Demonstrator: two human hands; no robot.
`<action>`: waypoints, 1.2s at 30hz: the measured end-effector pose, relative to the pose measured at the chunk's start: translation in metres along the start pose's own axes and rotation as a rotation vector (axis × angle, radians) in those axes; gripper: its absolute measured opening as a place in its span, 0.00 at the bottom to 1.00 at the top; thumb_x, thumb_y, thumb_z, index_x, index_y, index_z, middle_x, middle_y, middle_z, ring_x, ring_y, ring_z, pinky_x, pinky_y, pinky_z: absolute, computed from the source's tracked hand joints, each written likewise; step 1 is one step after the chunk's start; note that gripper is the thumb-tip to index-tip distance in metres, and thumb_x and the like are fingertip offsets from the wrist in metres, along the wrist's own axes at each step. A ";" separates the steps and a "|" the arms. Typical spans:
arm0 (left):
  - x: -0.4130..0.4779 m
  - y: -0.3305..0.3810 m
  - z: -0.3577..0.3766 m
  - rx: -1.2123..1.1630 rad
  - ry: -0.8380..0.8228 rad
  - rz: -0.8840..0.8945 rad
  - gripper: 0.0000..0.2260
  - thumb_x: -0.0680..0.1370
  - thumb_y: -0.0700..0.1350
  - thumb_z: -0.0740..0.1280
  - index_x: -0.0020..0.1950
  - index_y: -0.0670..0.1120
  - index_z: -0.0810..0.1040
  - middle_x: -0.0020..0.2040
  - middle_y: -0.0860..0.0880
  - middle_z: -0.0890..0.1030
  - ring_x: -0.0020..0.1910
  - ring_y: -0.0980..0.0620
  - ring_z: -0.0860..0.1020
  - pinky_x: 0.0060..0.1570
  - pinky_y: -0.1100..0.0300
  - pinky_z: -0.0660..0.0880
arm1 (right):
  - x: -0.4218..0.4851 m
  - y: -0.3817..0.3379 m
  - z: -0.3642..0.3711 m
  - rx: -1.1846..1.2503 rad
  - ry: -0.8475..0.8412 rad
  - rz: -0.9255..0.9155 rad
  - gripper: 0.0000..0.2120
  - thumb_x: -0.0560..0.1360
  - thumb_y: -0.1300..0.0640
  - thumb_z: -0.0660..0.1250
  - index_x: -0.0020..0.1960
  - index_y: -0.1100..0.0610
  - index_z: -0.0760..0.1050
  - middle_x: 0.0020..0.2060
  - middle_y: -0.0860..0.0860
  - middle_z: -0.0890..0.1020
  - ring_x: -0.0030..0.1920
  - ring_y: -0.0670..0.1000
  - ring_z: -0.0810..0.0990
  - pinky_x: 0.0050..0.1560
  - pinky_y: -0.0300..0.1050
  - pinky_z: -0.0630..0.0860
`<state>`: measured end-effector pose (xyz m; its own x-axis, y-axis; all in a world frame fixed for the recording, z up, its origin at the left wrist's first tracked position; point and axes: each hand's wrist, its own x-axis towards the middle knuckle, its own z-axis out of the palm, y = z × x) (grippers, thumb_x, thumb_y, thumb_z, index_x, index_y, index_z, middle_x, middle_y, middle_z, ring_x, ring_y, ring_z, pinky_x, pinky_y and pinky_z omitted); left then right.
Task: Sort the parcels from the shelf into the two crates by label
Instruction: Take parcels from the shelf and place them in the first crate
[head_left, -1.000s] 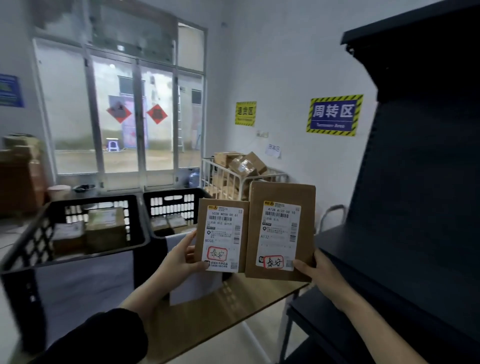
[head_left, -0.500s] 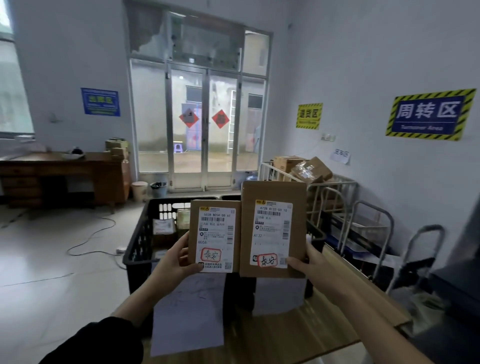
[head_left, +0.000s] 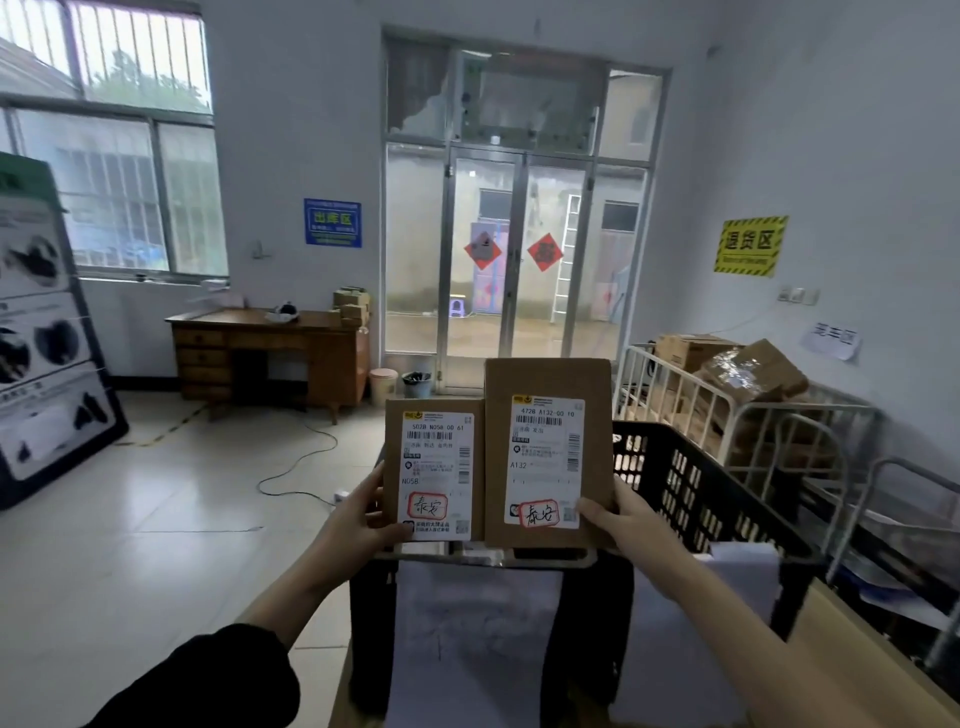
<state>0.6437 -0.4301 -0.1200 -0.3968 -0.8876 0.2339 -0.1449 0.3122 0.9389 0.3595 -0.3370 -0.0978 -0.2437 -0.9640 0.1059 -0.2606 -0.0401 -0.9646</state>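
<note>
Pinching small parcel (head_left: 434, 467) in left hand (head_left: 358, 525) and tall parcel (head_left: 548, 452) in right hand (head_left: 626, 525), compare the circled marks before lowering either into the crate (head_left: 691, 488) beyond.

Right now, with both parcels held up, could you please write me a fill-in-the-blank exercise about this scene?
The N058 parcel is held in the ____ hand.
The right hand holds the parcel coded ____.
The crate behind them is ____.
The handwritten mark on either parcel is ringed in ____.
Missing words: left, A132, black, red.
</note>
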 end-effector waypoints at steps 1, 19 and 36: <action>0.007 -0.001 -0.002 0.007 0.004 -0.008 0.34 0.71 0.31 0.70 0.69 0.55 0.61 0.52 0.50 0.78 0.49 0.54 0.80 0.41 0.62 0.80 | 0.010 0.001 0.001 0.006 -0.010 0.011 0.15 0.77 0.58 0.63 0.62 0.50 0.68 0.55 0.47 0.80 0.54 0.48 0.79 0.56 0.45 0.77; 0.106 -0.061 0.013 0.211 -0.136 -0.378 0.24 0.74 0.33 0.67 0.66 0.48 0.65 0.53 0.49 0.79 0.50 0.53 0.80 0.45 0.62 0.79 | 0.125 0.070 0.011 -0.357 -0.110 0.357 0.22 0.78 0.46 0.58 0.67 0.57 0.65 0.57 0.51 0.76 0.52 0.49 0.76 0.50 0.43 0.73; 0.130 -0.104 0.020 0.282 -0.026 -0.702 0.09 0.75 0.31 0.64 0.43 0.45 0.72 0.44 0.49 0.79 0.47 0.51 0.78 0.41 0.66 0.75 | 0.182 0.115 0.044 -0.340 -0.356 0.601 0.17 0.79 0.48 0.57 0.59 0.59 0.72 0.51 0.52 0.79 0.53 0.53 0.78 0.51 0.47 0.78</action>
<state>0.5895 -0.5709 -0.1922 -0.1464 -0.9026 -0.4049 -0.5962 -0.2460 0.7642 0.3265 -0.5285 -0.2002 -0.1343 -0.8232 -0.5516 -0.4650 0.5439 -0.6985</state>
